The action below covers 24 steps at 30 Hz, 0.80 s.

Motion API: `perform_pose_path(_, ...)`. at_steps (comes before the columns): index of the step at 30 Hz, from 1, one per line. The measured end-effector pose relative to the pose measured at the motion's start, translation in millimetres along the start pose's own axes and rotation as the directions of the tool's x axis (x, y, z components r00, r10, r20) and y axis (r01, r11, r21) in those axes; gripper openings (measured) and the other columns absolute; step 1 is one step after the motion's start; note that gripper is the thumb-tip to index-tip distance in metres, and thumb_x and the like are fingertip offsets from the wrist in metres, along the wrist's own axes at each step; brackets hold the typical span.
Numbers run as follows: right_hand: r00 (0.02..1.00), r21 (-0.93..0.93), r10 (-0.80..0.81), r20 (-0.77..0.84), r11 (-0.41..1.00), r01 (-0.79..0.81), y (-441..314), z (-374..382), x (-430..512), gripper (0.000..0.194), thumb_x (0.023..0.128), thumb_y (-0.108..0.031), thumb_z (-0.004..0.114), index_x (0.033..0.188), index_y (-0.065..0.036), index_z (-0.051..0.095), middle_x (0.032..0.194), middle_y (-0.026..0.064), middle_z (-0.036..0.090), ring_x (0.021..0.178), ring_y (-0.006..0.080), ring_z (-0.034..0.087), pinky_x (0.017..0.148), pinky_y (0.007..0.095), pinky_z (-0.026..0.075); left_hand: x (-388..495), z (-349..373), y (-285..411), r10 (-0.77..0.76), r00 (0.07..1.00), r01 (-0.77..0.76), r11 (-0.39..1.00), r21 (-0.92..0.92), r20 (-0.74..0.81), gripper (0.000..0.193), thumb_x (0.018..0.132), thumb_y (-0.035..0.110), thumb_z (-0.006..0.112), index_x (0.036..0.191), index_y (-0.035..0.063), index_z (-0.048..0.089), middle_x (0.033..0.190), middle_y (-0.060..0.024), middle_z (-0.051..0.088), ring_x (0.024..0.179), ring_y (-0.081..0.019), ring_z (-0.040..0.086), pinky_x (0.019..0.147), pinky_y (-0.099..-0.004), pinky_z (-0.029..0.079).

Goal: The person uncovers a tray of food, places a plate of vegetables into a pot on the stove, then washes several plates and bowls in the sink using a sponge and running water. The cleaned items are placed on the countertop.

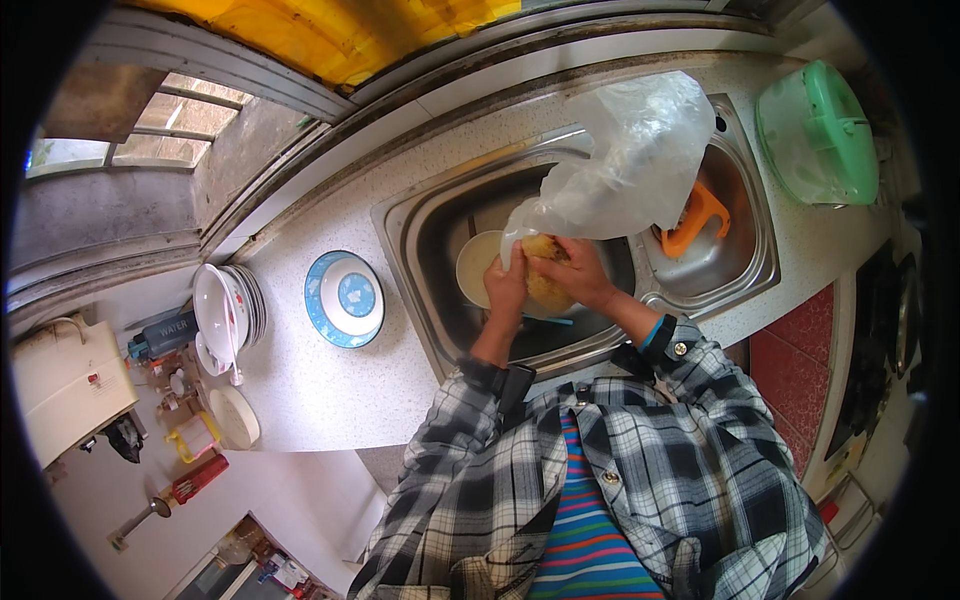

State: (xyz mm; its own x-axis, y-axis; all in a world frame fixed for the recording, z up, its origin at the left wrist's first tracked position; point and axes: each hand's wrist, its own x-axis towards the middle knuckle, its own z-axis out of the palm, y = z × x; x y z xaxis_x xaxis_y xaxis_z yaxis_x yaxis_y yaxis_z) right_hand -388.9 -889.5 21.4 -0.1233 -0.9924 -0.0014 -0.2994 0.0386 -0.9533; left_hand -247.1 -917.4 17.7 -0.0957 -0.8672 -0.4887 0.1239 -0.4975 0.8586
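Both hands are over the large basin of a stainless steel sink (427, 247). My left hand (502, 291) pinches the gathered end of a clear plastic bag (630, 161) at the side of a lumpy yellow-brown item (551, 294). My right hand (581, 274) is closed around that item from the other side; what exactly it is, I cannot tell. The bag puffs out above my hands, towards the smaller basin. Below my left hand, a pale round bowl (471, 268) lies in the large basin, partly hidden. A light-blue stick-like piece (551, 320) shows beneath the item.
An orange-handled kitchen tool (694, 223) rests in the smaller basin (739, 251). On the speckled counter (315, 397) stand a blue-and-white bowl (345, 298), stacked dishes (232, 311) at left, and a green-lidded container (817, 135) at right. A dark cooktop (862, 345) lies beyond the red tiles.
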Motion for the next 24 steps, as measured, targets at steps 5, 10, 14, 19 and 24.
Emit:
perform_pose_path(5,1.0,-0.169,-0.002,0.005,0.986,0.003,5,-17,26,0.037,0.079,-0.027,0.066,0.108,-0.005,0.063,0.102,0.0151,0.064,0.095,0.0321,0.059,0.086,0.0379,0.044,-14,1,6,0.084,0.992,-0.094,0.99,0.104,0.097,0.035,0.092,0.031,0.058,0.101,-0.0022,0.063,0.088,-0.0035,0.063,0.078,-0.0093,0.056,0.069,-0.0253,0.046)
perform_pose_path(10,0.983,-0.332,0.103,-0.155,0.931,-0.15,13,-21,29,0.03,0.084,-0.028,0.059,0.104,-0.007,0.064,0.102,0.0133,0.064,0.094,0.0311,0.06,0.083,0.04,0.045,-18,1,11,0.08,0.986,-0.113,0.967,0.227,0.146,0.035,0.091,0.031,0.059,0.097,-0.0023,0.064,0.082,-0.003,0.064,0.074,-0.0089,0.056,0.066,-0.0261,0.046)
perform_pose_path(14,0.979,-0.419,-0.185,-0.085,0.898,0.133,16,-17,25,0.028,0.086,-0.028,0.056,0.104,-0.008,0.064,0.102,0.0123,0.064,0.096,0.0311,0.059,0.084,0.0424,0.043,-15,2,6,0.157,0.971,-0.197,0.953,0.23,0.182,0.031,0.09,0.029,0.06,0.094,-0.0017,0.066,0.077,-0.0065,0.065,0.071,-0.0098,0.058,0.064,-0.0269,0.047)
perform_pose_path(19,0.975,-0.409,0.158,-0.153,0.888,-0.209,10,-28,33,0.024,0.084,-0.024,0.055,0.1,-0.01,0.065,0.097,0.012,0.064,0.094,0.0327,0.058,0.085,0.0452,0.042,-22,0,-5,0.104,0.974,-0.163,0.937,0.309,0.2,0.031,0.089,0.028,0.059,0.093,-0.0018,0.065,0.075,-0.0075,0.066,0.069,-0.0128,0.06,0.063,-0.0293,0.048)
perform_pose_path(24,0.972,-0.526,-0.225,-0.063,0.836,0.159,-11,-13,21,0.023,0.082,-0.022,0.056,0.1,-0.01,0.064,0.101,0.0117,0.063,0.095,0.0316,0.057,0.081,0.0428,0.044,-12,-2,-6,0.107,0.952,-0.2,0.926,0.319,0.287,0.032,0.091,0.03,0.058,0.096,-0.0012,0.064,0.078,-0.0029,0.064,0.069,-0.0084,0.055,0.061,-0.0266,0.047)
